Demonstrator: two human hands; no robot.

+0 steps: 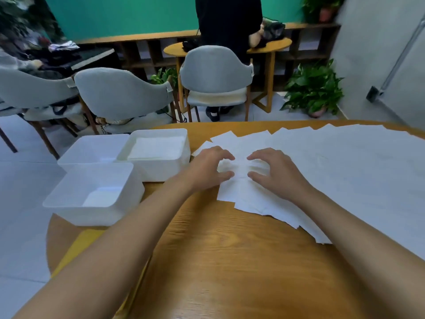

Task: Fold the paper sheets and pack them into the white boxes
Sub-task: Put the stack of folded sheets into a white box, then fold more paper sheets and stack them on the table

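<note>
Several white paper sheets (333,162) lie fanned across the right half of the round wooden table (230,249). My left hand (207,166) and my right hand (273,171) rest side by side on the leftmost sheets, fingers curved and fingertips pressing the top sheet (240,166), which wrinkles between them. Three white boxes stand at the table's left edge. The far right box (158,153) holds a stack of folded paper. The near box (94,194) has a little paper at its bottom. The far left box (92,149) looks empty.
Grey chairs (122,93) stand beyond the table on the left and at the centre (216,74). A person in black (230,24) stands at a small wooden table behind. A potted plant (315,88) sits on the floor at the right.
</note>
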